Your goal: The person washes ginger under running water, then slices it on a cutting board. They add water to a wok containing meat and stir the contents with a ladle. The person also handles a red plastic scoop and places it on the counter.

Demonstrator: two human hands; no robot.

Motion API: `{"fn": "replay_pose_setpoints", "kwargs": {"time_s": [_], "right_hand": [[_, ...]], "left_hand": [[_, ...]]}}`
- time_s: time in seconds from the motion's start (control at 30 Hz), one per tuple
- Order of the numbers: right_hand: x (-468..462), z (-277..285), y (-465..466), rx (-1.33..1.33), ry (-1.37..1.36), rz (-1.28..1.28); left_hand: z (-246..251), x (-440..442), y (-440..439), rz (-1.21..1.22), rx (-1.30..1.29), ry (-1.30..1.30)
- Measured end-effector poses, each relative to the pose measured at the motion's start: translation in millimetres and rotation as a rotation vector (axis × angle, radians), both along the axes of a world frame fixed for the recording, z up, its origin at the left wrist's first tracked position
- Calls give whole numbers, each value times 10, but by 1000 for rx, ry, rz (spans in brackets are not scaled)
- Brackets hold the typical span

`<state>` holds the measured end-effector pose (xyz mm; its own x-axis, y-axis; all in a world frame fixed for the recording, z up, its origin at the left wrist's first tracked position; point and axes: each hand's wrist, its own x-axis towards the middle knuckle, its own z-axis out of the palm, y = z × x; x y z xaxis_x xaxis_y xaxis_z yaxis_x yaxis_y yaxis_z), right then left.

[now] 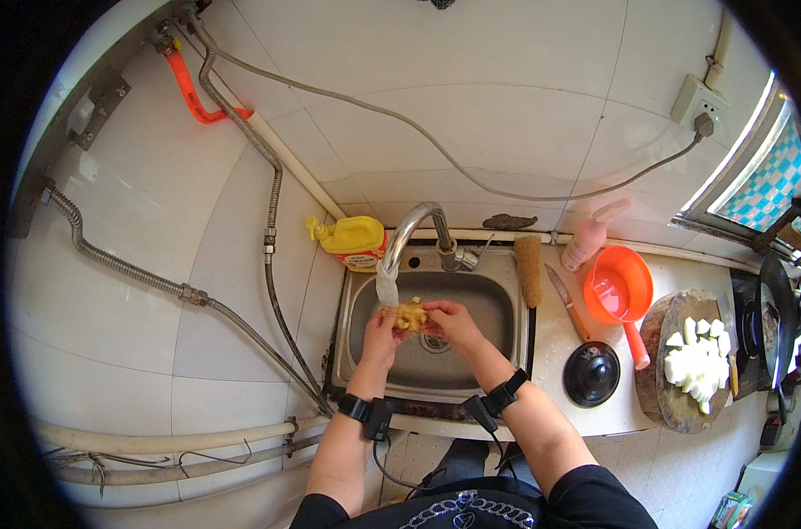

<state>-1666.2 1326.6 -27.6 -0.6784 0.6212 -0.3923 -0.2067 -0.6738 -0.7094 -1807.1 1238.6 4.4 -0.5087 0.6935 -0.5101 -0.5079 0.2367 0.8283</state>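
A knobbly yellow ginger root point(410, 316) is held above the sink basin point(480, 370). My left hand point(382, 334) grips its left side, and the fingers of my right hand point(455, 324) pinch its right side. Just above the root ends the curved chrome faucet point(404, 228), whose spout has a white cloth or filter sleeve point(387, 284) around it. Whether water is running cannot be made out. Below my hands, the drain point(435, 342) shows at the bottom of the steel basin.
Left of the faucet stands a yellow pump bottle point(354, 238). On the right counter are a loofah point(528, 271), a knife point(569, 301), a pink spray bottle point(585, 238), an orange dipper point(618, 284), a black lid point(592, 374) and a round chopping board point(658, 377) bearing white chunks point(694, 364).
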Motion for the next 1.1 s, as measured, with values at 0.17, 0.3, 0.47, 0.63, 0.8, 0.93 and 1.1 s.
{"fn": "replay_pose_setpoints", "kwargs": {"time_s": [0.17,0.3,0.47,0.63,0.8,0.93,1.1], "right_hand": [[23,-89,-14,58,-79,-31],[49,-107,-49,128,-186,-37],[83,-62,-81,144,34,25],[55,0,-106,337,-14,30],[64,40,-102,412,-77,8],[109,24,-81,460,-69,28],[132,-9,-89,554,-89,29]], "left_hand": [[-22,6,-11,79,25,-291],[-58,44,-21,45,82,-319],[17,147,-23,-41,42,-43],[97,211,54,-245,-66,482],[62,157,134,-253,-15,398],[57,121,120,-293,-6,278],[60,122,116,-313,-18,253]]}}
